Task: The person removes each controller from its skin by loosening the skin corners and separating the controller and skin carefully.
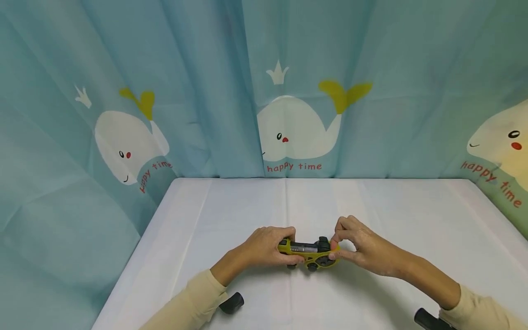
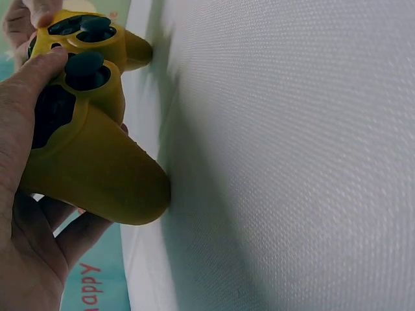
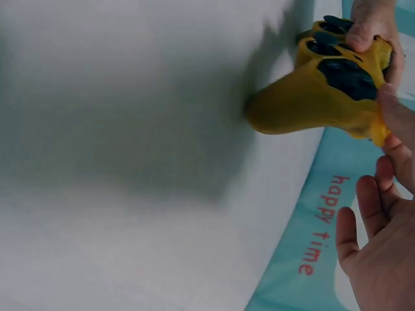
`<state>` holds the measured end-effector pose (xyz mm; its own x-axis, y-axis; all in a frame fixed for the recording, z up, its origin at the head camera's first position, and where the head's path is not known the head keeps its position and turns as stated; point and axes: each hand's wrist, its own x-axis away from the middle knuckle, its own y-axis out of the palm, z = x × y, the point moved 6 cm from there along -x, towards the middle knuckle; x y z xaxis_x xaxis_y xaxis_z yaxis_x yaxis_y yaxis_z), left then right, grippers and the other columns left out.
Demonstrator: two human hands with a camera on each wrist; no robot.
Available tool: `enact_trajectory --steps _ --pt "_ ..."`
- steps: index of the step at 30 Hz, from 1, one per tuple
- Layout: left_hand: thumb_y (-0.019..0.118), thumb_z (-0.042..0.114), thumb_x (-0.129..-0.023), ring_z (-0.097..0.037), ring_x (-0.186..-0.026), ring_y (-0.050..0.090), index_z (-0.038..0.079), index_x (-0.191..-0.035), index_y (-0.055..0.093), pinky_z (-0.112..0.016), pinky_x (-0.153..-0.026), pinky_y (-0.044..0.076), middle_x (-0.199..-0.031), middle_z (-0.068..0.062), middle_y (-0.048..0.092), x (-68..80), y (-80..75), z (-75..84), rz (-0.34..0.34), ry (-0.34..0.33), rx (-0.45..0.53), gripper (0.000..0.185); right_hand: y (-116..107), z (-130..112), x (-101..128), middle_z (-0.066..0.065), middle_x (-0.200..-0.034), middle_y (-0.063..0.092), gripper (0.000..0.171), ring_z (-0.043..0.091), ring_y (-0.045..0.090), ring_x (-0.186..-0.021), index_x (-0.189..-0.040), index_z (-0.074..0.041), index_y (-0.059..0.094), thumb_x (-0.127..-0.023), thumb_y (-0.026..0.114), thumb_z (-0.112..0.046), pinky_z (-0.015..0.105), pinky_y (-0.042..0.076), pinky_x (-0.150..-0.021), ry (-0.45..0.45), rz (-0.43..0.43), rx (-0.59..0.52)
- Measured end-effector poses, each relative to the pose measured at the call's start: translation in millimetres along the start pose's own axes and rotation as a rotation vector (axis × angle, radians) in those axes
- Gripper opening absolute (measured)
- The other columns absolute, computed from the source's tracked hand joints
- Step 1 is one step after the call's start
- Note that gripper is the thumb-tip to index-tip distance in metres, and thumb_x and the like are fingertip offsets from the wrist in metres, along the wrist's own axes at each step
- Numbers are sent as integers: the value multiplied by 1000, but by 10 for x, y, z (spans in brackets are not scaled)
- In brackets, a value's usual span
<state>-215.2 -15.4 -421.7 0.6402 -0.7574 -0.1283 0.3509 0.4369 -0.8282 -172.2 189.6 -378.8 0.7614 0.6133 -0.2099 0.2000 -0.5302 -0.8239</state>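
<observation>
A black game controller in a yellow silicone cover [image 1: 308,254] is held upright over the white table, its handles pointing down at the tabletop. My left hand [image 1: 268,246] grips one end, thumb across the front face and fingers behind. At the other end, my right hand [image 1: 363,247] pinches the edge of the yellow cover between thumb and forefinger. In the right wrist view the pinched cover [image 3: 378,126] is stretched out at the controller's corner, while the other right fingers [image 3: 347,236] stay loosely bent. Black thumbsticks [image 2: 84,65] poke through holes in the cover.
The white cloth-covered table [image 1: 231,206] extends around the hands. Behind it hangs a blue-green curtain [image 1: 206,91] printed with whales. Black cylindrical devices [image 1: 232,303] sit at both wrists, below the sleeves [image 1: 194,298].
</observation>
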Motion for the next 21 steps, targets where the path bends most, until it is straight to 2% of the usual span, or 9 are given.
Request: enact_trajectory --steps 3,7,10,15,18,21 --pt "81 48 -86 2 -59 50 24 -90 54 -17 -48 40 -76 20 59 35 39 6 -11 -12 18 36 64 40 73 -15 -96 46 9 7 43 -98 -92 -33 65 -95 73 -37 35 45 -78 25 8 -64" --pt "80 49 -87 2 -59 51 25 -90 54 -18 -49 40 -78 20 60 58 52 13 1 -14 24 35 148 127 157 -8 -92 49 10 13 47 -94 -93 -31 66 -93 75 -35 36 45 -75 95 36 -200" --pt "79 49 -87 1 -61 52 25 -91 54 -19 -50 41 -79 19 61 60 57 5 0 -20 33 34 260 230 239 -1 -88 51 12 14 50 -86 -92 -24 65 -94 76 -28 34 44 -69 175 43 -345" --pt "80 49 -87 1 -64 55 25 -92 55 -19 -52 44 -82 19 63 69 69 5 -19 -31 47 34 487 363 396 1 -78 46 15 8 46 -70 -94 -7 62 -96 74 -17 30 40 -58 282 42 -553" --pt "80 50 -86 1 -64 54 25 -92 56 -19 -53 44 -82 19 62 76 64 0 -14 -41 47 35 550 391 425 1 -76 43 17 8 43 -68 -97 -2 62 -96 72 -16 30 39 -57 290 63 -606" --pt "79 53 -86 0 -65 55 26 -93 56 -20 -53 45 -82 20 62 81 68 -20 -19 -61 65 36 567 404 419 1 -78 47 13 10 46 -70 -99 -3 63 -99 68 -15 30 41 -59 282 79 -609"
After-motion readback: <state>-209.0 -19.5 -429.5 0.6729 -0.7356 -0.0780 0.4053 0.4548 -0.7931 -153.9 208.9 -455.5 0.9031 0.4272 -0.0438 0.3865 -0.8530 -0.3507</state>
